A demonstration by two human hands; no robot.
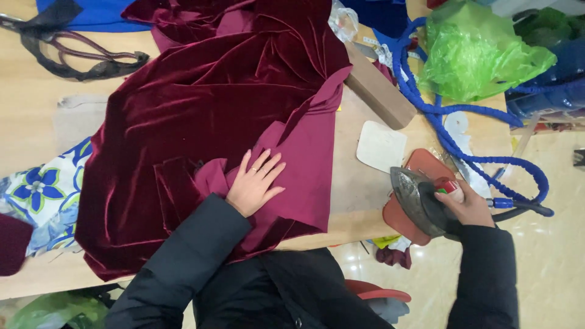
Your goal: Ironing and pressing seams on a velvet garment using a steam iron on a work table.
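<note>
L hand (255, 183) lies flat, fingers spread, pressing the burgundy velvet fabric (207, 116) on the surface (359, 183). R hand (470, 206) closed round the iron (420, 201), parked on its red pad (426, 164), off to the right of L. Fabric under L looks smoothed; rest beyond it creased, unpressed.

— Any packages on the desk?

— Two bags. A green bag (481, 55) of thin plastic sits bunched up at the far right corner, bright and half see-through. A smaller clear bag (343, 21) lies crumpled at the far edge, near the middle, wrinkled and shiny.

— Labels?

— One small patch (449, 186) on the handle of the iron (417, 201), off the near right corner: red, white and a bit of green. Whether it's a sticker or a knob, I can't tell.

— Screens, signs?

— None.
</note>
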